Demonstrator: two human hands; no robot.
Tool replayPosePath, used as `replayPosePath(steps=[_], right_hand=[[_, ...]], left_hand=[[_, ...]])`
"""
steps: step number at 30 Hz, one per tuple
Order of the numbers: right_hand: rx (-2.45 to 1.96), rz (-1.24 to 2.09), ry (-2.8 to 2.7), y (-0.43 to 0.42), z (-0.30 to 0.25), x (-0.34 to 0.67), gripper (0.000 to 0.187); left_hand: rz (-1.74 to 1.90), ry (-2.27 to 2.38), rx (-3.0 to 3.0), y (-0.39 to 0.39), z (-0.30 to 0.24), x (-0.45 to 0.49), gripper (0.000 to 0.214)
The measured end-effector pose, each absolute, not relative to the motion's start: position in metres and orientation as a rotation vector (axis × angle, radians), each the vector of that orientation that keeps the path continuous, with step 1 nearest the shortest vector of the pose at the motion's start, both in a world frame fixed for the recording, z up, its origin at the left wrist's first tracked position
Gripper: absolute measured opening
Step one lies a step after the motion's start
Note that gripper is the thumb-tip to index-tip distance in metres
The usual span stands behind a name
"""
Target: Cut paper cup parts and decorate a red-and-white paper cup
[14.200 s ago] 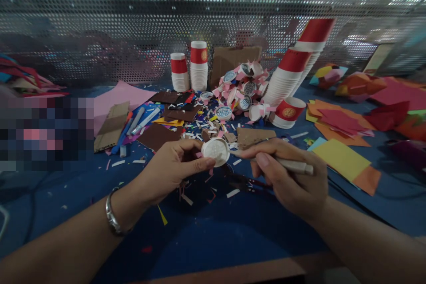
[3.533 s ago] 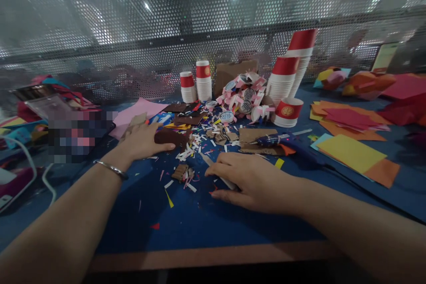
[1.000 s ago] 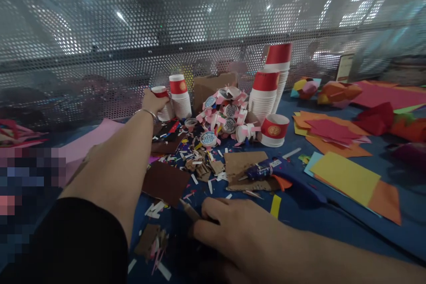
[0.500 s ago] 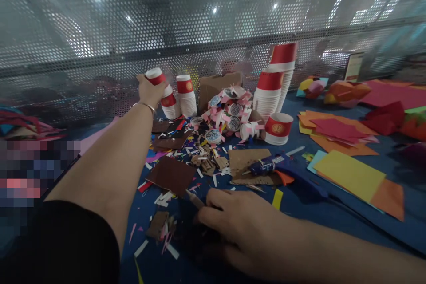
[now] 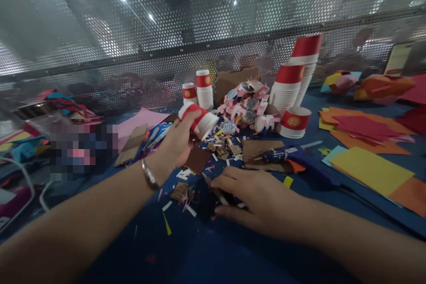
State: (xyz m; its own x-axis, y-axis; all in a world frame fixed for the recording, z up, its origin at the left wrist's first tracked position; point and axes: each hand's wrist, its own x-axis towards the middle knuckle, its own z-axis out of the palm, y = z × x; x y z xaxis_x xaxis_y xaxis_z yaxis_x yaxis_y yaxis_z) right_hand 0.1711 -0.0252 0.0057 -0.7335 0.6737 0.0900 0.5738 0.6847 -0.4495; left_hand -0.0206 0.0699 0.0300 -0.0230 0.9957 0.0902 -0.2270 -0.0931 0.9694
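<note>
My left hand (image 5: 181, 140) is wrapped round a red-and-white paper cup (image 5: 207, 123), tilted with one end pointing right and down; whether others are nested in it I cannot tell. Low over the blue table, my right hand (image 5: 251, 195) curls round a slim tool with a pointed tip (image 5: 207, 180); its kind is unclear. A brown square of card (image 5: 197, 160) lies between the hands. Beyond them is a heap of white paper discs with blue patterns and pink tabs (image 5: 248, 106). Two short cup stacks, one on the left (image 5: 189, 93) and a taller one (image 5: 204, 91), stand behind the held cup.
Tall cup stacks (image 5: 288, 86) and a single cup (image 5: 294, 123) stand at centre right. A blue glue gun (image 5: 293, 157) rests on cardboard (image 5: 258, 146), its cord trailing right. Coloured paper sheets (image 5: 372, 171) lie at right. Paper scraps (image 5: 226, 148) litter the middle. A perforated metal screen (image 5: 159, 62) stands behind.
My left hand has drawn the paper cup off the left stack and brought it nearer, tipping it over. My right hand stays low with the slim tool. The view has shifted left.
</note>
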Motion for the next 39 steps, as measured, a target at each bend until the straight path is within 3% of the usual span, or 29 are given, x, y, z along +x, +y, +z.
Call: replayPosePath(steps=[7, 13, 18, 23, 39], right_hand=[[-1.173, 0.533, -2.283, -0.02, 0.004, 0.168, 0.026], [-1.12, 0.475, -2.161, -0.016, 0.003, 0.168, 0.011], [-1.094, 0.368, -2.069, -0.016, 0.001, 0.172, 0.015], [-1.162, 0.518, -1.956, -0.015, 0.002, 0.175, 0.003], [-1.013, 0.757, -1.904, -0.012, 0.005, 0.175, 0.024]], left_hand=[[1.194, 1.056, 0.808, -0.003, 0.023, -0.042, 0.026], [1.091, 0.986, 0.897, -0.016, 0.026, -0.042, 0.031], [0.88, 0.95, 1.007, -0.021, 0.029, -0.045, 0.035], [0.75, 0.974, 1.079, -0.026, 0.034, -0.048, 0.036], [0.875, 1.016, 1.055, -0.013, 0.034, -0.056, 0.04]])
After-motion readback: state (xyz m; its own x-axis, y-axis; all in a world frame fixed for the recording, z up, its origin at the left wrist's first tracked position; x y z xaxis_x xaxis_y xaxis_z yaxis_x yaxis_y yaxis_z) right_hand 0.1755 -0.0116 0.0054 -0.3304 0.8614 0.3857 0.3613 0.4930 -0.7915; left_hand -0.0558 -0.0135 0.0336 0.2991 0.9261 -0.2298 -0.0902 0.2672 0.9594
